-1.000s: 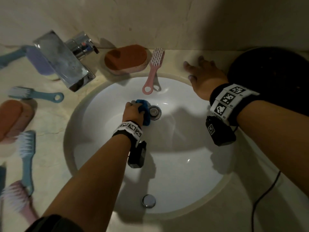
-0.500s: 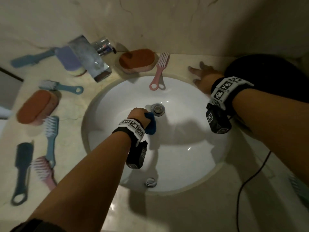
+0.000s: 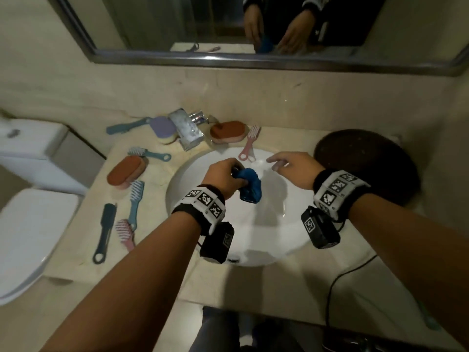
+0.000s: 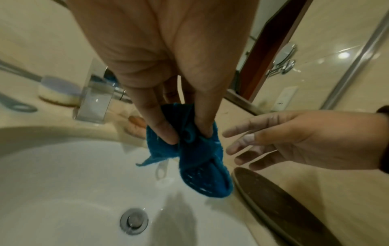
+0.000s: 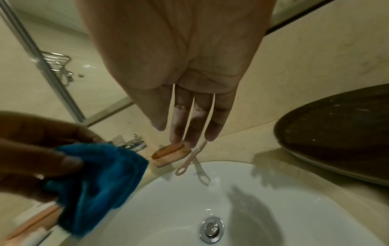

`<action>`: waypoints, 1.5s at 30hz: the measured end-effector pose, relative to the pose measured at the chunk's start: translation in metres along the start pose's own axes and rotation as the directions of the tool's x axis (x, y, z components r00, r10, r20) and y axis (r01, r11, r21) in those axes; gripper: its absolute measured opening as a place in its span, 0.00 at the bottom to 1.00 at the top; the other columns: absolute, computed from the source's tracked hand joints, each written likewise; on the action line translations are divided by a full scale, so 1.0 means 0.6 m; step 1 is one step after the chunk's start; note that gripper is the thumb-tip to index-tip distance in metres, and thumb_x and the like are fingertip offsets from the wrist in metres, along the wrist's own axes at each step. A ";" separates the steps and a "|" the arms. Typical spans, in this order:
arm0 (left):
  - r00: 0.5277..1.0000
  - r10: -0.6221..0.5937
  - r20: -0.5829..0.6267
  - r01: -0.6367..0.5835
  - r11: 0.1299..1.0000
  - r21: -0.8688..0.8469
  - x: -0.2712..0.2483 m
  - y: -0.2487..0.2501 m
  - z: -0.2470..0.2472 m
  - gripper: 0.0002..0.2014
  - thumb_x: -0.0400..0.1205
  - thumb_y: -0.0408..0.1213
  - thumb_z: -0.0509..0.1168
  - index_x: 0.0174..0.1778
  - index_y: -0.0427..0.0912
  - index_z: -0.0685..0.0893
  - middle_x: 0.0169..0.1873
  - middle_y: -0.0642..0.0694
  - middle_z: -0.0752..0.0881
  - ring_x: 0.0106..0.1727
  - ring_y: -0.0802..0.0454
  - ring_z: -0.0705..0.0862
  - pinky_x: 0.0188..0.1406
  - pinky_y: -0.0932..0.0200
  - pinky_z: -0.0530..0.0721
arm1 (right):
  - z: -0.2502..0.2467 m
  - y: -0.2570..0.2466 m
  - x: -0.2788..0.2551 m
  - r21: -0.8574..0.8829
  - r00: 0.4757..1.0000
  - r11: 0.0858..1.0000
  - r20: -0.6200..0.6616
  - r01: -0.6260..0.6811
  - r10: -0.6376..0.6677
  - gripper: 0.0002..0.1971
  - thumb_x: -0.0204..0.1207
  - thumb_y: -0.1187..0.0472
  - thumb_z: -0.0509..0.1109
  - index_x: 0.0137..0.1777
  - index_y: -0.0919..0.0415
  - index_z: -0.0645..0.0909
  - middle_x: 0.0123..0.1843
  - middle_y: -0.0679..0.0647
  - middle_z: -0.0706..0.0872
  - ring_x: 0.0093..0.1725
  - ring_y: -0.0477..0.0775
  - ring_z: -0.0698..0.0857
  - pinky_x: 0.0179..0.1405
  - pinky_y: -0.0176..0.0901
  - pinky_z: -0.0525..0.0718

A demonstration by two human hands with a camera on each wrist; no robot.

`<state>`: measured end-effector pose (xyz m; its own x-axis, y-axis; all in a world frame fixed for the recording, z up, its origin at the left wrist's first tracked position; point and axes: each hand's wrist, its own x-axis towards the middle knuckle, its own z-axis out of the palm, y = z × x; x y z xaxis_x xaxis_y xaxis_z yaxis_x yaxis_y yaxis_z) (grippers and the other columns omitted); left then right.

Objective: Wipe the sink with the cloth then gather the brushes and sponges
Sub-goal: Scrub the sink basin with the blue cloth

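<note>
My left hand [image 3: 225, 177] pinches the crumpled blue cloth [image 3: 250, 187] and holds it in the air above the white sink [image 3: 274, 240]; the same cloth [image 4: 195, 153] hangs from my thumb and fingers in the left wrist view. My right hand [image 3: 291, 166] hovers just right of the cloth with straight fingers, empty. A pink brush [image 3: 250, 144] lies over the sink's back rim beside an orange sponge [image 3: 228, 132]. More brushes [image 3: 135, 203] and a second orange sponge [image 3: 125, 171] lie on the counter at the left.
The chrome faucet [image 3: 187, 130] stands at the back, with a purple sponge brush [image 3: 160, 128] to its left. A dark round tray [image 3: 365, 166] sits on the counter right of the sink. The drain [image 4: 134, 221] shows below. A toilet [image 3: 28, 224] stands at far left; a black cable [image 3: 340, 280] crosses front right.
My left hand has lifted the cloth up out of the basin. My right hand has left the back rim and moved toward the cloth. The head view has pulled back and up.
</note>
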<state>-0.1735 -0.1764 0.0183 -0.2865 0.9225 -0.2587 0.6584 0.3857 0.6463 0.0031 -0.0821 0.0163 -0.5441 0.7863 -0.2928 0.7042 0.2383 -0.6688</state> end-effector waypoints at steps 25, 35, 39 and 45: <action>0.920 0.338 0.199 -0.377 0.901 0.216 -0.354 -0.130 -0.297 0.08 0.78 0.37 0.67 0.52 0.42 0.81 0.51 0.42 0.86 0.51 0.45 0.84 0.44 0.60 0.77 | 0.246 -0.359 -0.340 -0.074 0.918 0.992 -0.377 0.103 -0.123 0.05 0.72 0.62 0.74 0.38 0.56 0.80 0.45 0.53 0.82 0.45 0.53 0.81 0.44 0.39 0.75; 0.902 0.394 0.175 -0.428 0.866 0.258 -0.465 -0.143 -0.364 0.11 0.85 0.43 0.60 0.54 0.43 0.84 0.45 0.43 0.87 0.40 0.52 0.80 0.31 0.64 0.72 | 0.227 -0.430 -0.447 -0.046 0.895 0.993 -0.430 0.109 -0.119 0.02 0.79 0.62 0.64 0.45 0.57 0.74 0.33 0.51 0.77 0.32 0.49 0.74 0.30 0.35 0.70; 0.909 0.389 0.146 -0.415 0.870 0.264 -0.489 -0.127 -0.378 0.14 0.86 0.42 0.56 0.61 0.44 0.84 0.53 0.41 0.87 0.48 0.50 0.82 0.47 0.60 0.76 | 0.196 -0.439 -0.474 -0.086 0.899 0.982 -0.396 0.169 -0.189 0.02 0.80 0.61 0.63 0.47 0.56 0.74 0.34 0.48 0.77 0.34 0.45 0.75 0.32 0.32 0.71; 0.911 0.410 0.050 -0.411 0.890 0.199 -0.517 -0.102 -0.361 0.15 0.86 0.39 0.57 0.66 0.44 0.82 0.57 0.43 0.86 0.58 0.45 0.82 0.54 0.60 0.75 | 0.156 -0.426 -0.502 -0.160 0.919 0.961 -0.294 0.225 -0.264 0.01 0.82 0.59 0.61 0.49 0.53 0.71 0.36 0.51 0.77 0.33 0.45 0.74 0.33 0.33 0.71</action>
<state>-0.2757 -0.4894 0.2147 0.0434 0.9990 -0.0064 0.8422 -0.0332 0.5381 -0.0560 -0.4332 0.2115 -0.5516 0.8270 0.1088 0.6274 0.4973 -0.5992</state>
